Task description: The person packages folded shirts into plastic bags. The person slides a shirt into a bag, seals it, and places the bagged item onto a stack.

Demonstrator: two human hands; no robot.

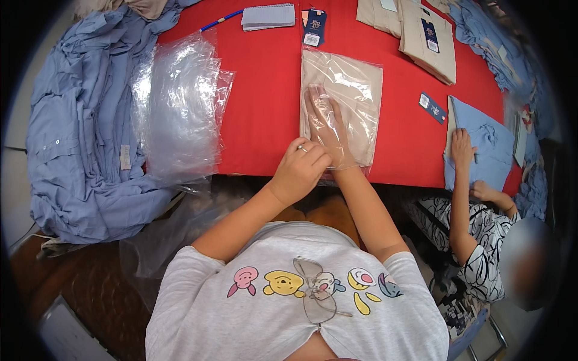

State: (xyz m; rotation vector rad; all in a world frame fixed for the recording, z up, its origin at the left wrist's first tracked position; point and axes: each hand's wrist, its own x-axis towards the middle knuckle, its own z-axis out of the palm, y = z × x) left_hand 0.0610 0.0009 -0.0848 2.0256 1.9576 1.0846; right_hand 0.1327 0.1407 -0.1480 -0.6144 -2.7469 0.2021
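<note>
a red cloth-covered table [259, 96] fills the far half of my head view. at far left i record a heap of crumpled light-blue garments [90, 132], soft and matte. next, a stack of clear plastic bags [180, 108], glossy and wrinkled, then a slim blue pen [221, 20] beside a spiral-bound notepad [268, 17]. at the table's near edge, centre, the left hand [302, 161] is curled by the other wrist; i cannot tell whether it pinches film. the folded beige garment [364, 123] lies there inside a clear bag [352, 75], a flat rectangle with its long axis running away from the wearer. the right hand [327, 123] lies over it under the film, fingers extended; glare partly masks them. dark-blue tags [313, 27] lie just beyond the bag. further right i note folded beige garments [427, 57], one loose tag [432, 107], and a co-worker's hand [462, 147] on a folded blue garment [490, 135].
</note>
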